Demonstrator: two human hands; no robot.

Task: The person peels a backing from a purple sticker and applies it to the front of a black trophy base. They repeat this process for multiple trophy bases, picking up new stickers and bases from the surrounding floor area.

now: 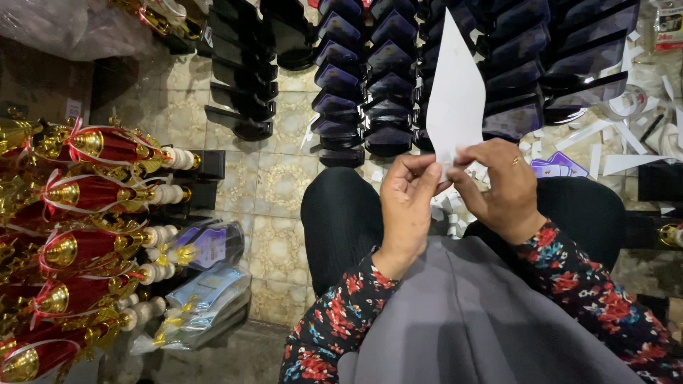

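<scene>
Here both hands, left hand (407, 190) and right hand (500, 186), pinch the lower tip of a white paper sheet (455, 92), fingers closed, held upright over the lap, likely for peeling; dark plaques (388, 78) line the floor (277, 185).

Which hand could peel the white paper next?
Probably the right hand: its fingertips pinch the bottom corner of the tall white pointed paper sheet, where small bits stick out. The left hand grips the sheet's lower edge beside it, more like steadying.
</scene>
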